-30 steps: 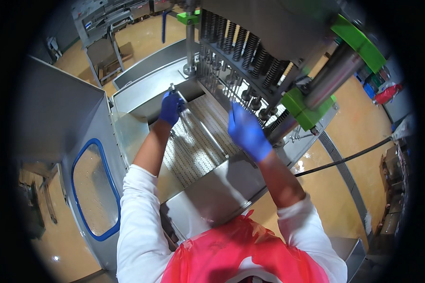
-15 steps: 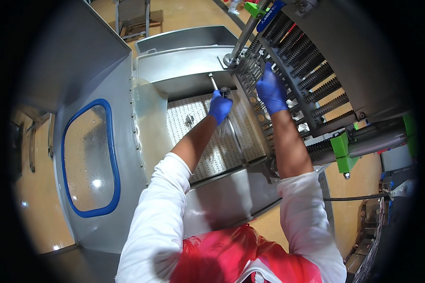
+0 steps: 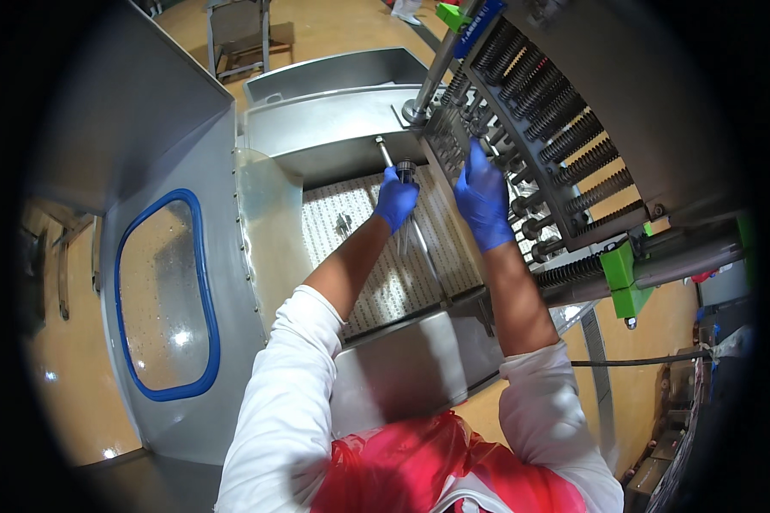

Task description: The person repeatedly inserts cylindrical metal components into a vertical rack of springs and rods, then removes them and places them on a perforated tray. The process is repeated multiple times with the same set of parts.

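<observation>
Our left hand (image 3: 397,203) is closed on a dark-headed needle holder (image 3: 406,171); its head shows just beyond the grip, and its thin needles (image 3: 403,239) run out below, the long axis pointing back toward us above the perforated bed (image 3: 385,291). A steel rod (image 3: 427,261) slants past the grip. To its right, our right hand (image 3: 483,205) reaches beside coil springs (image 3: 565,115); blurred, its fingers may hold something, but we cannot tell.

At the left, a window (image 3: 164,295) is edged in blue. A metal stand (image 3: 238,36) is set on the tan floor (image 3: 329,30), and white footwear (image 3: 406,9) is glimpsed at the upper edge. At the right, a drain grating (image 3: 603,402) is crossed by a black cable (image 3: 637,362).
</observation>
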`<state>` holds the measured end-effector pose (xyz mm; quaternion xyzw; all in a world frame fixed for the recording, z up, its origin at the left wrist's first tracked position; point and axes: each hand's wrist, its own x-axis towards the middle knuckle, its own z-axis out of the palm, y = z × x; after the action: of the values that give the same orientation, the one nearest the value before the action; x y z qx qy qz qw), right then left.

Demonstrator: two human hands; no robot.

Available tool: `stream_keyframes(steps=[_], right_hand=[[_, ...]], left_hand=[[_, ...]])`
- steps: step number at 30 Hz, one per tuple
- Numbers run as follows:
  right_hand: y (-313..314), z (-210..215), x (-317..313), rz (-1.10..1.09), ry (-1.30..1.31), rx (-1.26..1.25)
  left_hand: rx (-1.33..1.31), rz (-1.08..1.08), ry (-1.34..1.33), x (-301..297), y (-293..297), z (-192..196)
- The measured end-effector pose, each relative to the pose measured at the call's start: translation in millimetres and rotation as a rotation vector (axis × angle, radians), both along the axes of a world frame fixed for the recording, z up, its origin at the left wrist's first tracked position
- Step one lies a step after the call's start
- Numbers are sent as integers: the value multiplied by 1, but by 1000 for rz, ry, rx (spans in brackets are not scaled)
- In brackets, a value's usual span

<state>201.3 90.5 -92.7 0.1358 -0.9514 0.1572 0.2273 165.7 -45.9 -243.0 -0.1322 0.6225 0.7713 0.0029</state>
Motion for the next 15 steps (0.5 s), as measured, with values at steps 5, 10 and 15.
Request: stream_keyframes(steps=[5, 10, 15], right_hand=[[1, 42, -11, -17, 397, -22], [4, 41, -36, -39, -17, 89], [-8, 65, -21, 71, 261, -51]], left_hand=[[-50, -25, -28, 3, 5, 7], [-31, -14, 29, -9, 8, 4], [16, -12, 20, -5, 5, 3]])
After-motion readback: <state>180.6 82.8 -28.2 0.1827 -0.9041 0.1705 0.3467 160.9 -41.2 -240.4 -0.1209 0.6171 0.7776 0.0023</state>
